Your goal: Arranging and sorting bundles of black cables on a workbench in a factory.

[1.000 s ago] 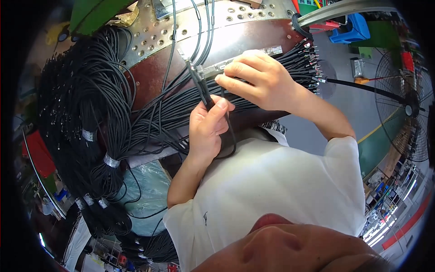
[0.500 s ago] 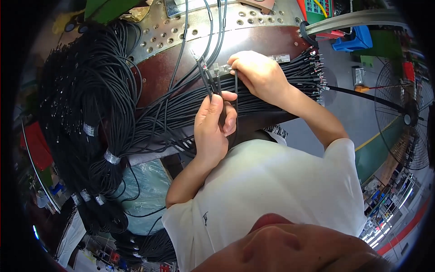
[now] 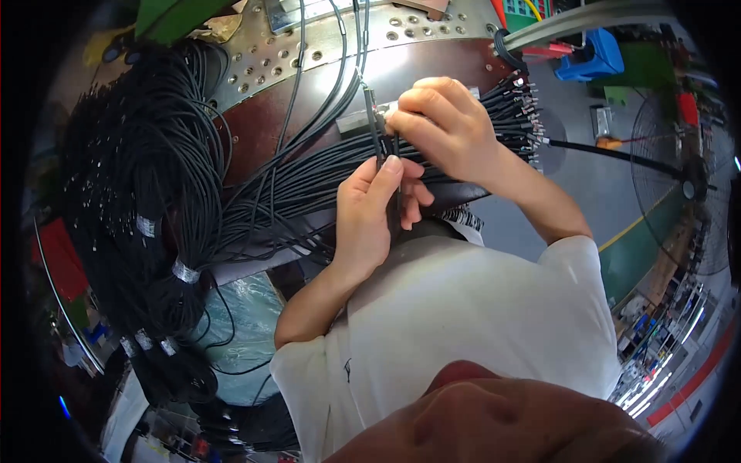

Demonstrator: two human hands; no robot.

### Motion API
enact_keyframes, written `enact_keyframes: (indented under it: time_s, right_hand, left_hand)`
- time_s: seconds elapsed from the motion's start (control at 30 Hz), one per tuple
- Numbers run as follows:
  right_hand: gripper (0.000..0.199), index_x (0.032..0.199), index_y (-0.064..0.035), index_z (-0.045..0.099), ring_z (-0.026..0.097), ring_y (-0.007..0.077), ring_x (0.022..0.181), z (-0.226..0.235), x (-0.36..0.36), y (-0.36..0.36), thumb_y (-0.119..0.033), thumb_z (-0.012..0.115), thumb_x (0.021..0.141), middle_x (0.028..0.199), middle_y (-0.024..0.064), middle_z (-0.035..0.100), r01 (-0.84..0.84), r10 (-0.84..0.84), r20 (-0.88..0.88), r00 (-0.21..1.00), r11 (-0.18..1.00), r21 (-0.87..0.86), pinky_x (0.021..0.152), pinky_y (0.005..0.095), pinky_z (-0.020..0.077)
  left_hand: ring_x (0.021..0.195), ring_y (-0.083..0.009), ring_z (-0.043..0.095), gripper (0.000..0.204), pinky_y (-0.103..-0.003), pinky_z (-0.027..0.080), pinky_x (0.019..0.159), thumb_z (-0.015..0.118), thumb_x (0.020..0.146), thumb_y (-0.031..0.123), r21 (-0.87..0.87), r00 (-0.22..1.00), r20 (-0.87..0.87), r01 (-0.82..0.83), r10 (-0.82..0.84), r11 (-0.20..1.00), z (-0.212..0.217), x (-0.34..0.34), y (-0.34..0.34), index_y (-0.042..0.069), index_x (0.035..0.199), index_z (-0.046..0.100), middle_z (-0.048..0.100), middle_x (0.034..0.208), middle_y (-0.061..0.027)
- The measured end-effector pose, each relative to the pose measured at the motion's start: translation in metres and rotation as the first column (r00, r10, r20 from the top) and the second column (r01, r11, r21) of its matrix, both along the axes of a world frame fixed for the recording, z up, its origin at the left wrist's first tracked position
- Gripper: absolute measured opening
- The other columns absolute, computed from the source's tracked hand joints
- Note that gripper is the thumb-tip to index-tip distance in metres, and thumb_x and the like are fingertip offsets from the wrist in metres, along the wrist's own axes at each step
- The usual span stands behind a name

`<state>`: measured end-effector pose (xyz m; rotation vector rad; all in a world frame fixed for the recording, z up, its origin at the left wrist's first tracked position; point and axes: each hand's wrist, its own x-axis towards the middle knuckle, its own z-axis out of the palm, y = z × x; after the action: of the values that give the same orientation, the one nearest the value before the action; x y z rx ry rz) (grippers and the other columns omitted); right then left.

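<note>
Several black cables (image 3: 371, 109) with bare, pale ends stand up from my left hand (image 3: 367, 208), its thumb pressed against them and its other fingers partly curled behind. Close by on the right, my right hand (image 3: 449, 127) is closed in a pinch on a black cable near its end, beside the held ones. A small pale tip shows at its fingertips, and the rest is covered. Beneath both hands, a long row of black cables (image 3: 309, 170) lies across the dark red bench edge (image 3: 262, 127). Behind the held cables sits a grey metal block (image 3: 352, 122).
Large bundles of black cable (image 3: 147, 170), tied with silvery tape (image 3: 185, 271), hang at the left. The row's connector ends (image 3: 529, 112) stick out at the right. A perforated metal plate (image 3: 332, 45) covers the back. Beyond are a blue stool (image 3: 594, 58) and a fan (image 3: 687, 189).
My left hand has shifted right with its cables, bringing them up against my right fingertips. My right hand has moved slightly and its fingers are more curled. The view has shifted a little.
</note>
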<state>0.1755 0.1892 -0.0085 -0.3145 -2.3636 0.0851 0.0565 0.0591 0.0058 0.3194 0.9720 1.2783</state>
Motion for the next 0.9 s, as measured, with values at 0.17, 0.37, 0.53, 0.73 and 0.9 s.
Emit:
enact_keyframes:
  time_s: [0.17,0.37,0.53,0.73,0.9]
  right_hand:
    - [0.026,0.094,-0.0063,0.063,0.059,0.0263,0.087,-0.017,0.022,0.017,-0.006,0.063,0.068,0.094,0.0072,0.060,0.101,-0.101,0.002,0.995,0.990,-0.098,0.074,0.0342,0.0506]
    - [0.028,0.093,0.0004,0.062,0.060,0.0260,0.095,-0.011,0.019,0.014,-0.010,0.059,0.068,0.097,0.0099,0.061,-0.075,0.084,0.231,0.969,0.996,-0.044,0.084,0.0366,0.0507]
    - [0.027,0.091,0.0017,0.061,0.059,0.0236,0.098,0.007,0.012,0.016,-0.011,0.059,0.067,0.098,0.0099,0.060,-0.118,0.107,0.525,0.844,0.993,-0.013,0.086,0.0321,0.0499]
    - [0.026,0.088,0.0023,0.061,0.058,0.0228,0.097,0.006,0.012,0.015,-0.011,0.059,0.066,0.095,0.0100,0.059,-0.103,0.085,0.490,0.868,0.995,0.009,0.085,0.0311,0.0489]
    - [0.026,0.092,0.0005,0.060,0.057,0.0222,0.098,0.005,0.009,0.014,-0.012,0.058,0.068,0.096,0.0084,0.060,-0.111,0.092,0.571,0.816,0.994,-0.002,0.084,0.0306,0.0486]
  left_hand:
    - [0.065,-0.0102,0.057,0.025,-0.022,0.047,0.058,0.049,0.096,0.019,0.206,0.892,-0.303,-0.282,0.335,0.937,-0.013,-0.007,-0.009,-0.002,0.105,0.059,0.064,0.091,-0.0113]
    - [0.047,-0.0017,0.027,0.032,-0.018,0.020,0.042,0.043,0.098,0.033,0.061,0.987,0.075,-0.144,0.139,0.988,-0.012,-0.006,-0.005,0.006,0.115,0.051,0.035,0.056,0.0055]
    - [0.047,-0.0011,0.028,0.024,-0.018,0.020,0.041,0.046,0.098,0.025,-0.011,0.990,0.059,-0.126,0.126,0.992,-0.008,-0.003,-0.003,0.003,0.101,0.057,0.039,0.057,0.0052]
    - [0.047,-0.0030,0.034,0.027,-0.018,0.025,0.042,0.048,0.097,0.024,-0.032,0.997,-0.006,-0.074,0.074,0.997,-0.006,0.004,-0.001,0.000,0.101,0.058,0.045,0.057,0.0018]
    - [0.045,-0.0038,0.038,0.027,-0.017,0.028,0.042,0.048,0.096,0.025,-0.046,0.997,-0.050,-0.053,0.051,0.998,-0.005,0.005,-0.003,0.000,0.099,0.059,0.047,0.057,0.0008]
